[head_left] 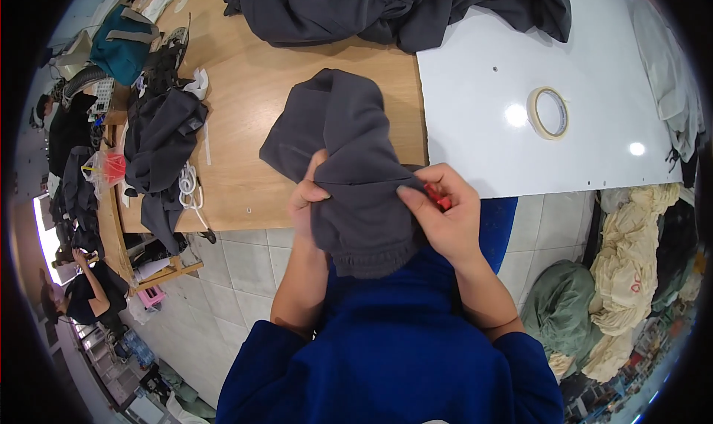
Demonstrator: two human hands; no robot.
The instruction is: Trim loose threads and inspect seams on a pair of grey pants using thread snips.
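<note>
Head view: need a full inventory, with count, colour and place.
held garment: 1, dark grey, centre
red item: 1, red, right of held garment
garment pile: 1, dark grey, table's far side
wooden table: 1, light brown, ahead
board: 1, white, right
tape roll: 1, cream, on board
cord: 1, white, table's left
teal bag: 1, teal and grey, far left
cream bundle: 1, cream, lower right
green bundle: 1, grey-green, lower right
co-workers: at least 2, dark clothing, left
rim clutter: uncountable, mixed, edges
left hand: 1, bare, gripping garment
right hand: 1, bare, pinching garment, holding red item
</note>
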